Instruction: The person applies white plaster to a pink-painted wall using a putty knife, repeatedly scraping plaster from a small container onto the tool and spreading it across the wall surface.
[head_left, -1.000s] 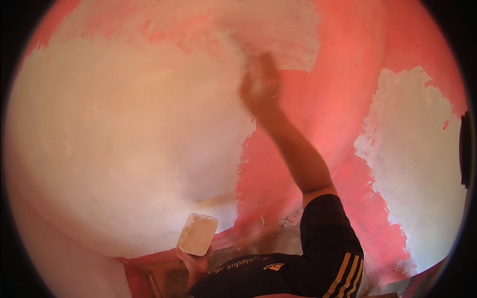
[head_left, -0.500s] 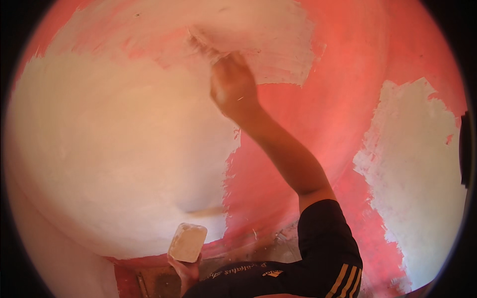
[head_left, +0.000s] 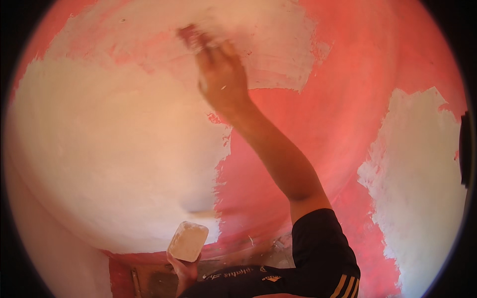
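My right hand is raised against the wall, its fingers closed on a flat putty scraper that is smeared by motion. The scraper's reddish-brown blade lies at the pale coating high on the wall, where pink shows through thin streaks. Low down in front of me, my left hand grips a rectangular cream-coloured tub with rounded corners. Its pale face is turned toward me, and I cannot tell how much it holds. The fingers behind the tub are mostly hidden.
Bare pink wall runs between the large coated area and a second pale patch on the right. A dark object sits at the far right rim. Below the wall, a strip of worn floor shows beside my dark sleeve.
My right hand has moved a little left with the scraper, and more of the blade now shows. The left hand and tub stay almost where they were.
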The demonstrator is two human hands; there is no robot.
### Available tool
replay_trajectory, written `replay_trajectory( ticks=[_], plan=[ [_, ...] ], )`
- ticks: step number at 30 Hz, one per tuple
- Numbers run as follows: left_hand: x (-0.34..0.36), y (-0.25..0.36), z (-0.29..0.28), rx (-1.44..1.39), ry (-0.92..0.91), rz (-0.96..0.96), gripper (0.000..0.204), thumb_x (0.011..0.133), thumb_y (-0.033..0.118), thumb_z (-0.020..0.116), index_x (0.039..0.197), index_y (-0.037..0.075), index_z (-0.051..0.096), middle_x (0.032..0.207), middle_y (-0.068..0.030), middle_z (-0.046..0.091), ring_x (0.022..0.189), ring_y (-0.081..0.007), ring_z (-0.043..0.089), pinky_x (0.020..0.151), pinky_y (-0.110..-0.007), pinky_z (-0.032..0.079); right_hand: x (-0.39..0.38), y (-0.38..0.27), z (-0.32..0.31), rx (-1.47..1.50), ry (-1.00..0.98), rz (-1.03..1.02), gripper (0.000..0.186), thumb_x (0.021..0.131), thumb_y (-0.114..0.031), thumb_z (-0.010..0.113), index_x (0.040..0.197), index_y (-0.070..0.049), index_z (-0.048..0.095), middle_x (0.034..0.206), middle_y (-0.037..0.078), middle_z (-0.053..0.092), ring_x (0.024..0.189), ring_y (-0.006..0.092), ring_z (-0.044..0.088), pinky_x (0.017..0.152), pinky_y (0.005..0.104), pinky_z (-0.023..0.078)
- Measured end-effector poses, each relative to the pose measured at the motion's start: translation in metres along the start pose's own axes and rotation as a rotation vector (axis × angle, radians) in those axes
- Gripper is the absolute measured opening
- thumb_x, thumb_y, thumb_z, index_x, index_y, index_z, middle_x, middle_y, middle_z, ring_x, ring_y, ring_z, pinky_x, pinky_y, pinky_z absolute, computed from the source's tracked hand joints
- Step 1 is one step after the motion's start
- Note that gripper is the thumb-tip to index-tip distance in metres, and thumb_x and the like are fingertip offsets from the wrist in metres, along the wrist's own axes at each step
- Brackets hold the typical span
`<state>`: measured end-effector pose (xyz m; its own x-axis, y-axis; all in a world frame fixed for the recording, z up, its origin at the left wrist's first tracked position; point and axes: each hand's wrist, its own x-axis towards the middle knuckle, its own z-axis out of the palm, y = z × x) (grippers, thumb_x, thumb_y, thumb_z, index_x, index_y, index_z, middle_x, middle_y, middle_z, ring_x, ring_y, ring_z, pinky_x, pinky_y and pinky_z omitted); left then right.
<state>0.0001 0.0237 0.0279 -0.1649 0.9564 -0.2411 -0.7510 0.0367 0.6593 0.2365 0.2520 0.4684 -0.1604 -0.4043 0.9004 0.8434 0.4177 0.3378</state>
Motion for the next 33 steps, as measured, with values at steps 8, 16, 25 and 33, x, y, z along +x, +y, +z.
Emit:
replay_trajectory(
  ticks=[8,16,25,33],
  plan=[
    [0.003,-0.028,0.004,-0.040,0.002,0.033,0.065,0.094,0.073,0.033,0.135,0.026,0.052,0.129,0.0018,0.061,0.113,-0.0252,0.058,0.082,-0.046,0.046,0.023,0.146,-0.090,-0.423,0.351,0.162,0.042,0.087,-0.006,0.061,0.128,-0.008,0.066,0.093,0.013,0.071,0.066,0.0327,0.066,0.058,0.0381,0.053],
    [-0.010,-0.053,0.014,-0.039,-0.095,0.069,0.066,0.096,0.071,0.033,0.139,0.023,0.048,0.131,0.0013,0.058,0.112,-0.0257,0.059,0.074,-0.042,0.049,-0.027,0.000,-0.017,0.170,-0.223,0.021,0.061,0.074,0.010,0.058,0.133,-0.008,0.060,0.121,0.018,0.065,0.102,0.0372,0.059,0.096,0.0471,0.048],
    [-0.026,-0.043,-0.021,-0.011,-0.011,0.176,0.063,0.099,0.066,0.033,0.141,0.022,0.050,0.136,-0.0003,0.059,0.121,-0.0269,0.058,0.086,-0.046,0.052,-0.066,0.105,-0.130,-0.217,0.285,0.864,0.036,0.102,-0.016,0.048,0.133,-0.008,0.065,0.090,0.013,0.072,0.070,0.0311,0.067,0.072,0.0496,0.055],
    [-0.014,-0.007,-0.040,0.018,-0.016,0.196,0.060,0.101,0.062,0.033,0.138,0.018,0.052,0.131,-0.0023,0.060,0.118,-0.0251,0.060,0.087,-0.044,0.053,-0.132,-0.148,-0.009,0.185,-0.217,0.119,0.031,0.097,-0.001,0.050,0.126,-0.001,0.063,0.124,0.013,0.067,0.116,0.0246,0.061,0.093,0.0402,0.050]
  ],
)
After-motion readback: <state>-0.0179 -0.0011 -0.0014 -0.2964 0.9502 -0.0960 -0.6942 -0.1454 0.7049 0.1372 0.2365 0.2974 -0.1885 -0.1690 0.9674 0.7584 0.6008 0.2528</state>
